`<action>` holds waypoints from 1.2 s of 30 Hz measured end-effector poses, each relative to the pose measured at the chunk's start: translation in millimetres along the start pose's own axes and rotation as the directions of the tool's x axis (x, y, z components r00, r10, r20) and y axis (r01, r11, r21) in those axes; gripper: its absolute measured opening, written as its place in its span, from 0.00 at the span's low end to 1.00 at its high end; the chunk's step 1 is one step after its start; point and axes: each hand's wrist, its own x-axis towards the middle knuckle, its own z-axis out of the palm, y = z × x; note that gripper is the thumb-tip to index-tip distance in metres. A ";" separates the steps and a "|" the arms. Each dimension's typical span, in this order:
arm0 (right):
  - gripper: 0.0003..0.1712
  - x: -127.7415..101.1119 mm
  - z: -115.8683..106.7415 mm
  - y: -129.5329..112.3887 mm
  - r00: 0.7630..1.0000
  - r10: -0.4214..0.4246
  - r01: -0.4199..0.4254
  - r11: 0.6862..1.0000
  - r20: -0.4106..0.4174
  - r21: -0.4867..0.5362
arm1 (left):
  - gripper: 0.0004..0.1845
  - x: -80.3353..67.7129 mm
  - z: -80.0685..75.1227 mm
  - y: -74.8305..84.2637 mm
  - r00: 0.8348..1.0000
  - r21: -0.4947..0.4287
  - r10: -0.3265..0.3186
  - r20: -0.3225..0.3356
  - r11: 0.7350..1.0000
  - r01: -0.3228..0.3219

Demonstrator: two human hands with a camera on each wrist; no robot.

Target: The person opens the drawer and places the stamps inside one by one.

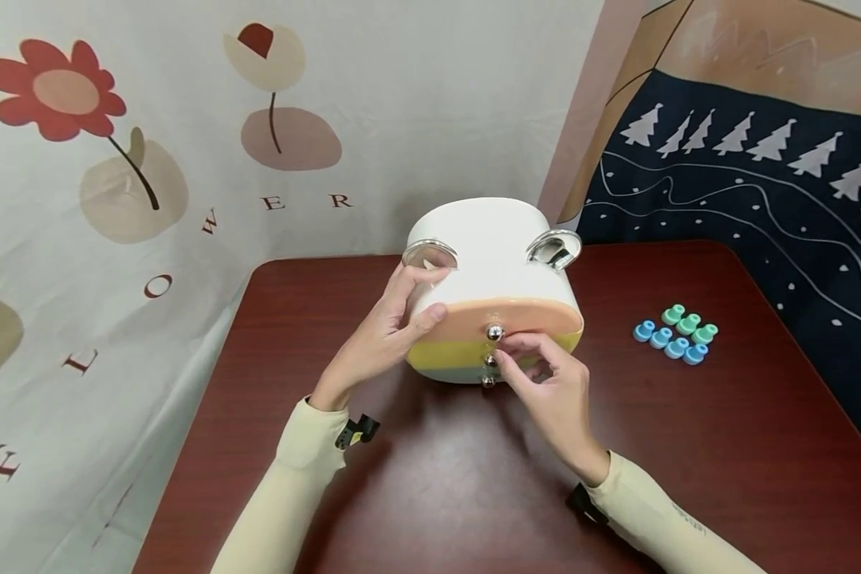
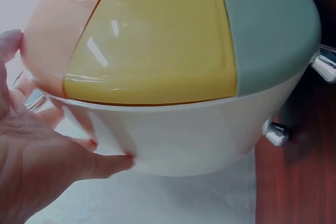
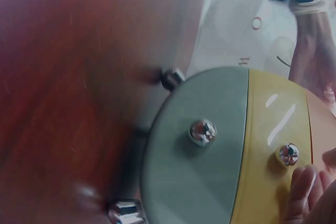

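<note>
A small rounded white drawer cabinet [image 1: 484, 255] stands on the table, with peach [image 1: 452, 323], yellow [image 1: 441, 353] and grey-green [image 3: 215, 182] drawer fronts stacked top to bottom. Each front bears a round silver knob. My left hand [image 1: 380, 331] steadies the cabinet's upper left, its fingers spread and extended over the white shell. My right hand [image 1: 552, 387] is at the front, with thumb and index tips beside the peach drawer's knob [image 1: 495, 332] and the yellow drawer's knob [image 3: 289, 153]. Whether they pinch a knob is unclear. All the drawers look pushed in.
Silver ear-like loops [image 1: 556, 249] stick up from the cabinet's top. Several green pegs [image 1: 688, 324] and blue pegs [image 1: 677, 348] lie in two rows at the right of the dark red table [image 1: 430, 494]. Short silver feet [image 2: 275, 133] support the cabinet. Printed cloth hangs behind.
</note>
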 end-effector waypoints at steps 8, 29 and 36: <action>0.13 -17.2 6.8 2.6 0.989 0.138 -0.139 0.990 -0.049 -0.005 | 0.23 7.2 1.6 -4.3 1.000 -0.072 -0.001 -0.026 0.997 -0.001; 0.16 -26.2 34.5 10.3 0.939 0.316 -0.277 0.928 -0.134 0.248 | 0.24 5.3 3.7 -3.2 0.999 -0.102 0.006 -0.039 0.995 -0.010; 0.12 -24.0 40.4 11.4 0.932 0.311 -0.266 0.936 -0.188 0.230 | 0.23 6.0 3.7 -4.1 0.998 -0.095 0.035 -0.053 0.995 -0.040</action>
